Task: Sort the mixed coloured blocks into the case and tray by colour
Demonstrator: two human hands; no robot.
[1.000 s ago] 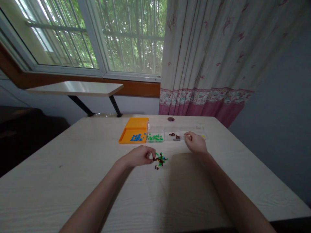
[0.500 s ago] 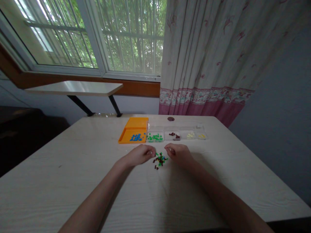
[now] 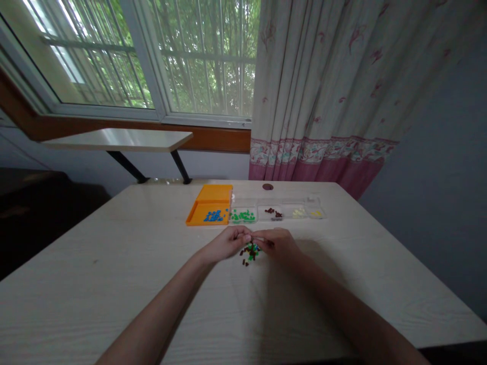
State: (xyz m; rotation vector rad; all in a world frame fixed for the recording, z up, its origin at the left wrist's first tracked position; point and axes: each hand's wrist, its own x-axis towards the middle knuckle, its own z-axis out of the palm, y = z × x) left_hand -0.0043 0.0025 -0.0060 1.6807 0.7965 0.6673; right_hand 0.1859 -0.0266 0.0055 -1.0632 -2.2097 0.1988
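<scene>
Just above a small mixed pile of green, dark brown, blue and yellow pieces point(image 3: 251, 251), my two hands meet fingertip to fingertip. My left hand point(image 3: 230, 242) is closed in a pinch, thumb against fingers. From the other side my right hand point(image 3: 278, 243) pinches too, its fingertips touching those of the left. Whatever lies between the fingertips is too small to make out. Some dark brown pieces show under the curled fingers of my right hand. Part of the pile is hidden by the hands, and a few brown pieces lie loose at its near side.
Behind the hands stands an open orange case point(image 3: 194, 213) with blue pieces point(image 3: 215, 216). Beside it, a clear compartment box point(image 3: 262, 217) holds green point(image 3: 242, 216), dark brown point(image 3: 274, 212), pale yellow and yellow pieces. A round brown disc point(image 3: 268, 186) is at the table's back edge.
My hands have come together over the pile; they were apart, one on each side of it. The case, box and pieces in them stay as they were.
</scene>
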